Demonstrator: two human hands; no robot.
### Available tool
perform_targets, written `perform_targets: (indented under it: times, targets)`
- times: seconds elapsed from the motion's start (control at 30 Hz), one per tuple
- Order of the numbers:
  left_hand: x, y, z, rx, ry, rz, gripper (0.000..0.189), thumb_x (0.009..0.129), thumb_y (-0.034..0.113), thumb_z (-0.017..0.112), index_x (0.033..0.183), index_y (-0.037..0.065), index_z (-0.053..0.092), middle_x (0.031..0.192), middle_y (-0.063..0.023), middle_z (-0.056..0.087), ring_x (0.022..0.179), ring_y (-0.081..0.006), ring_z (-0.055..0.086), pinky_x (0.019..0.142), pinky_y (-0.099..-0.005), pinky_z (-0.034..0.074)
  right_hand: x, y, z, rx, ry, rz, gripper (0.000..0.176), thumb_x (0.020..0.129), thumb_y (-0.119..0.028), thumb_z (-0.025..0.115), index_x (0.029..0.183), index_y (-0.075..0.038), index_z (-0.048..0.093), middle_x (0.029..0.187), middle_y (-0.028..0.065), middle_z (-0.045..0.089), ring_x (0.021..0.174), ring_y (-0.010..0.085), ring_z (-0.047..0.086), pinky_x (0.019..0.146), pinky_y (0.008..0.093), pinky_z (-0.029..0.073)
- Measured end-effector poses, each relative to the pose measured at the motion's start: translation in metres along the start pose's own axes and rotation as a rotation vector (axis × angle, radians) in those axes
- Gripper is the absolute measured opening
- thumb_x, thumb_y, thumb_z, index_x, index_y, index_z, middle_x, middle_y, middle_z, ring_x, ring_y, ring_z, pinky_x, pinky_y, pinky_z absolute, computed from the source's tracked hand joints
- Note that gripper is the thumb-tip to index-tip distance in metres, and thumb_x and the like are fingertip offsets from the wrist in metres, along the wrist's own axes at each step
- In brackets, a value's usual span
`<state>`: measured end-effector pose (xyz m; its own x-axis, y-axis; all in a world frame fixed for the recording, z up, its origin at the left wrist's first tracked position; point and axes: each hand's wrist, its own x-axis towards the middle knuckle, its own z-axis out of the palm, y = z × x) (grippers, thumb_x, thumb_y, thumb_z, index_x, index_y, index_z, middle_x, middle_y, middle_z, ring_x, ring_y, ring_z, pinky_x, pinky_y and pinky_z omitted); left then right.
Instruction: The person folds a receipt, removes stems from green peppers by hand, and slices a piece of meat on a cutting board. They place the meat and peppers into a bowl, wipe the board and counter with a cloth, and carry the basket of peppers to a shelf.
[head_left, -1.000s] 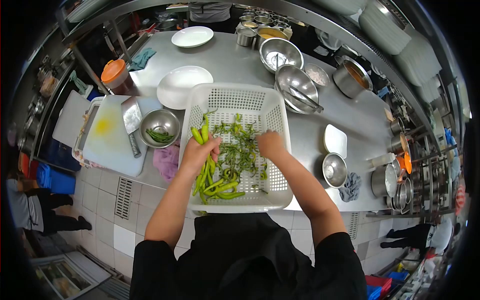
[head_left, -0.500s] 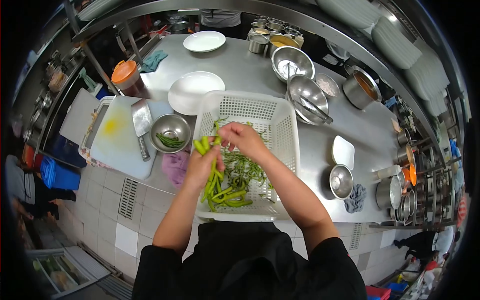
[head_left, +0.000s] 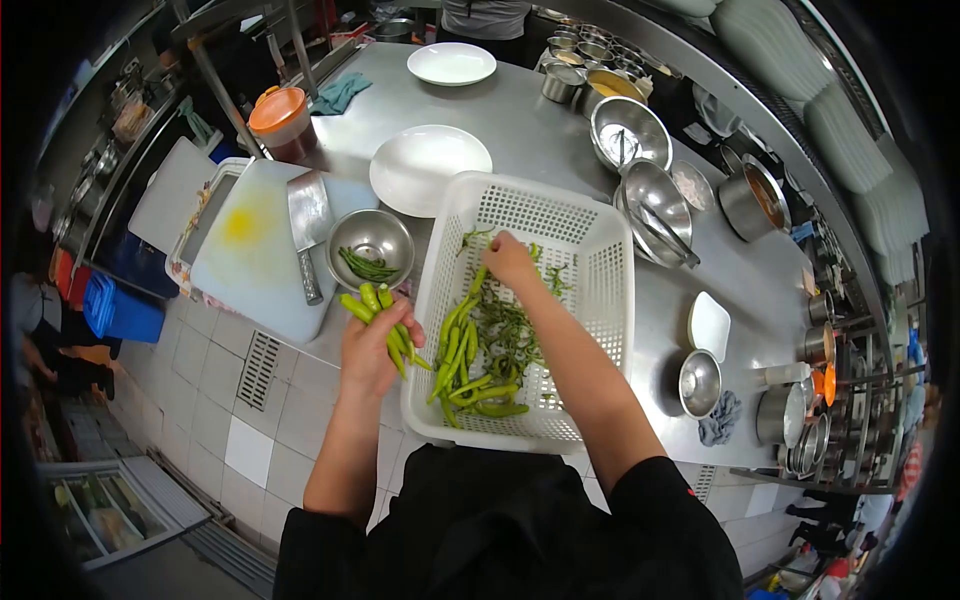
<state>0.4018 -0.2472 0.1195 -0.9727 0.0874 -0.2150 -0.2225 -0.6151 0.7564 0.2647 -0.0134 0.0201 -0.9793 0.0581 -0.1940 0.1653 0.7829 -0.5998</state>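
Note:
Several long green chili peppers (head_left: 385,322) are bunched in my left hand (head_left: 368,350), whose fingers wrap around them just outside the left rim of a white perforated plastic basket (head_left: 612,330). Inside the basket, my right hand (head_left: 510,262) has its fingers closed at the top end of a green chili pepper (head_left: 478,284); the fingertips are partly hidden. Loose chili peppers (head_left: 490,395) lie along the basket's left side. Thin green stems and scraps (head_left: 508,330) are heaped beside them, partly under my right forearm.
Left of the basket are a steel bowl (head_left: 400,232) holding green pieces, a cleaver (head_left: 310,215) and a white cutting board (head_left: 255,270). White oval plates (head_left: 425,165) stand behind. Steel bowls (head_left: 655,215), a small white dish (head_left: 709,325) and a grey cloth (head_left: 720,420) lie right.
My hands have moved apart. The left one, still holding peppers, went left past the basket rim; the right one left that bunch and reached into the basket. The view has shifted slightly.

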Motion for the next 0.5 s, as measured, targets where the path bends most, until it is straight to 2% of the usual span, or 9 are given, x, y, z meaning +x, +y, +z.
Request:
perform_targets:
  times: [0.07, 0.13, 0.17, 0.23, 0.27, 0.37, 0.43, 0.47, 0.5]
  targets:
    - [-0.002, -0.005, 0.01, -0.016, 0.003, -0.013, 0.015, 0.085, 0.012, 0.063, 0.094, 0.003, 0.055, 0.071, -0.0047, 0.054, 0.057, -0.0176, 0.057, 0.053, -0.0299, 0.046, -0.012, 0.01, -0.021, 0.12, 0.058, 0.044, 0.032, 0.083, -0.03, 0.063, 0.093, -0.001, 0.053, 0.084, 0.017, 0.063, 0.082, 0.0312, 0.063, 0.069, 0.0418, 0.052]
    - [-0.003, -0.013, 0.017, 0.031, -0.062, -0.033, 0.015, 0.086, 0.013, 0.064, 0.093, 0.003, 0.055, 0.071, -0.0044, 0.055, 0.057, -0.017, 0.056, 0.052, -0.0292, 0.046, -0.046, 0.003, -0.055, 0.683, 0.003, 0.146, 0.022, 0.085, -0.019, 0.062, 0.091, -0.001, 0.05, 0.077, 0.015, 0.062, 0.072, 0.0239, 0.064, 0.058, 0.0338, 0.054]
    - [-0.002, -0.019, 0.021, 0.032, -0.071, -0.027, 0.015, 0.086, 0.013, 0.064, 0.093, 0.003, 0.055, 0.071, -0.0044, 0.055, 0.057, -0.017, 0.056, 0.052, -0.0292, 0.046, -0.059, 0.004, -0.064, 0.684, 0.012, 0.139, 0.022, 0.085, -0.019, 0.062, 0.091, -0.001, 0.05, 0.077, 0.015, 0.062, 0.072, 0.0239, 0.064, 0.058, 0.0338, 0.054]
    - [-0.003, -0.031, 0.031, 0.18, -0.091, -0.02, 0.018, 0.086, 0.014, 0.065, 0.097, 0.002, 0.055, 0.073, -0.0045, 0.056, 0.057, -0.0162, 0.056, 0.054, -0.0284, 0.046, -0.088, 0.003, -0.075, 1.133, -0.004, 0.124, 0.014, 0.088, -0.01, 0.059, 0.09, -0.001, 0.049, 0.077, 0.0122, 0.062, 0.068, 0.0176, 0.063, 0.052, 0.0272, 0.053]
    - [-0.005, -0.035, 0.04, 0.237, -0.102, -0.011, 0.021, 0.087, 0.014, 0.065, 0.1, 0.001, 0.056, 0.074, -0.0034, 0.057, 0.058, -0.0135, 0.055, 0.054, -0.0265, 0.045, -0.103, -0.001, -0.077, 1.141, 0.002, 0.114, 0.014, 0.088, -0.01, 0.059, 0.09, -0.001, 0.049, 0.077, 0.0122, 0.062, 0.068, 0.0176, 0.063, 0.052, 0.0272, 0.053]
    - [-0.01, -0.052, 0.064, 0.291, -0.126, 0.07, 0.022, 0.087, 0.014, 0.065, 0.103, 0.001, 0.056, 0.075, -0.002, 0.057, 0.06, -0.0102, 0.054, 0.055, -0.0243, 0.044, -0.15, -0.02, -0.071, 1.493, -0.031, 0.165, 0.013, 0.091, -0.012, 0.058, 0.092, -0.002, 0.049, 0.079, 0.0104, 0.062, 0.067, 0.0191, 0.063, 0.055, 0.0285, 0.054]
    - [-0.011, -0.056, 0.069, 0.269, -0.154, 0.1, 0.022, 0.087, 0.013, 0.065, 0.103, 0.001, 0.056, 0.077, -0.0011, 0.058, 0.061, -0.008, 0.053, 0.055, -0.0227, 0.043, -0.171, -0.025, -0.061, 1.703, -0.176, 0.189, 0.012, 0.092, -0.013, 0.057, 0.093, -0.004, 0.05, 0.082, 0.0099, 0.061, 0.07, 0.0198, 0.063, 0.06, 0.0306, 0.055]
    - [-0.008, -0.059, 0.068, 0.28, -0.14, 0.137, 0.022, 0.087, 0.012, 0.065, 0.103, 0.0, 0.057, 0.077, -0.0011, 0.058, 0.062, -0.0078, 0.052, 0.055, -0.022, 0.043, -0.178, -0.022, -0.057, 1.707, -0.172, 0.184, 0.012, 0.092, -0.013, 0.057, 0.093, -0.004, 0.05, 0.082, 0.0099, 0.061, 0.07, 0.0198, 0.063, 0.06, 0.0306, 0.055]
    - [-0.008, -0.059, 0.069, 0.29, -0.125, 0.175, 0.021, 0.087, 0.012, 0.065, 0.103, 0.0, 0.057, 0.077, -0.0012, 0.058, 0.062, -0.0075, 0.052, 0.055, -0.0212, 0.042, -0.184, -0.02, -0.053, 1.709, -0.293, 0.161, 0.013, 0.092, -0.015, 0.058, 0.095, -0.004, 0.051, 0.083, 0.0095, 0.061, 0.073, 0.02, 0.063, 0.063, 0.0318, 0.055]
